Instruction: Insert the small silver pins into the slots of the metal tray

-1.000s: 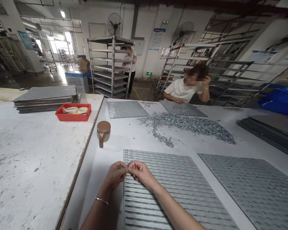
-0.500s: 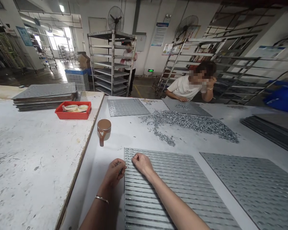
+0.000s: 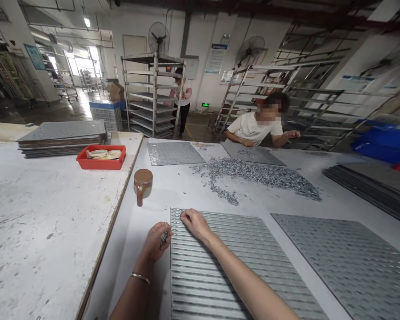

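My left hand (image 3: 159,241) is curled around several small shiny metal pieces (image 3: 164,237), at the left edge of a grey ridged sheet (image 3: 226,258). Over that sheet's far left corner, my right hand (image 3: 194,221) has its fingertips pinched together near the surface. Whatever sits between those fingertips is too small or hidden to make out. Rows of dark raised lines run across the sheet. Beyond it lies a loose heap of the same kind of small metal pieces (image 3: 260,173).
A brown lidded mug (image 3: 143,178) stands left of the sheet. A second grey sheet (image 3: 340,249) lies at right. The left table holds a red tray (image 3: 100,163) and stacked sheets (image 3: 62,133). A co-worker (image 3: 253,126) sits across the table; dark sheets (image 3: 370,191) are piled far right.
My left hand has turned slightly, showing more of the metal pieces. My right hand stays near the sheet's corner. The co-worker's raised hand has come down from the head. The view has shifted slightly.
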`<state>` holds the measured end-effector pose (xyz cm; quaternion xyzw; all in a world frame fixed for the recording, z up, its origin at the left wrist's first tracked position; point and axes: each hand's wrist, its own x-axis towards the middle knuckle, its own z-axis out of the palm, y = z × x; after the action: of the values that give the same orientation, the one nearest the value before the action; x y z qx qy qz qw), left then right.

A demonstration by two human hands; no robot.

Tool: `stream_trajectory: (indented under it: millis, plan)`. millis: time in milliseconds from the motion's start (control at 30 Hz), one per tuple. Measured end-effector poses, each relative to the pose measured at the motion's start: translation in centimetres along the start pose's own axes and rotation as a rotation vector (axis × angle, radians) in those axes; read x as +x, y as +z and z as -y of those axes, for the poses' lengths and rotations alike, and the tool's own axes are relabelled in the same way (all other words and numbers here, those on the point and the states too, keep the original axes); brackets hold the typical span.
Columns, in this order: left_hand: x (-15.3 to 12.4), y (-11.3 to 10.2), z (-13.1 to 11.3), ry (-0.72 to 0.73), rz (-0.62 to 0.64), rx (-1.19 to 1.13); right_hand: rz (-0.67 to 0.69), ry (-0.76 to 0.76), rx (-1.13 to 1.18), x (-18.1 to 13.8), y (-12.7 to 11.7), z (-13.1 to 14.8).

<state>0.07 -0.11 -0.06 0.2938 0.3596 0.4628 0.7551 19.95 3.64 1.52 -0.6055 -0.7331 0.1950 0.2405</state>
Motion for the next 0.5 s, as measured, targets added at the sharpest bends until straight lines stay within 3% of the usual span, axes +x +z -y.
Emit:
stream_trajectory:
  millis: [333,500]
  plan:
    - [0.3,0.0,0.2,-0.015,0.001,-0.032,0.035,-0.024,-0.051,0.7,0.5,-0.4]
    - [0.2,0.3,0.1,-0.076,-0.032,-0.028,-0.031,-0.028,0.004,-0.4,-0.3,1.1]
